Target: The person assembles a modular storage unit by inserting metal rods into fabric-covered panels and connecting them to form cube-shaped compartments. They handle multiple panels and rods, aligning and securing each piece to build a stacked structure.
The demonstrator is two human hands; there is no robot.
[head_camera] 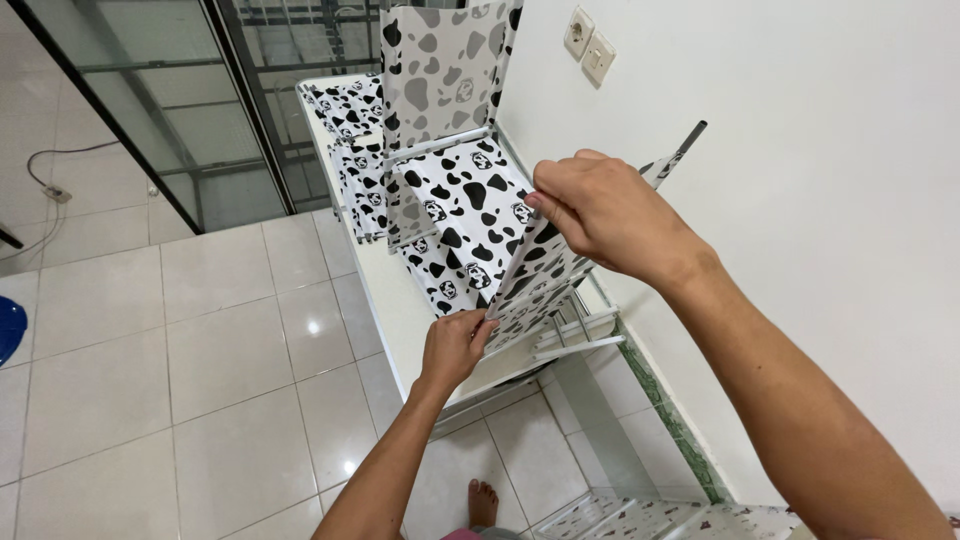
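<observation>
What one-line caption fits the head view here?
Both hands, left hand low and right hand high, grip a cow-print panel of a partly built cabinet beside a white wall.

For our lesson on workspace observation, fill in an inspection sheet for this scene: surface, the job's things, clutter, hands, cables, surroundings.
Surface: white table along the wall.
Job's things: cow-print panel, tilted, held at two ends; more cow-print panels and a white frame on the table.
Clutter: grey rod behind the panel; further printed panels on the floor.
Hands: left hand grips the panel's lower edge; right hand pinches its upper edge.
Cables: cord with plug on the floor.
Surroundings: tiled floor, glass door, wall socket, bare foot.
</observation>
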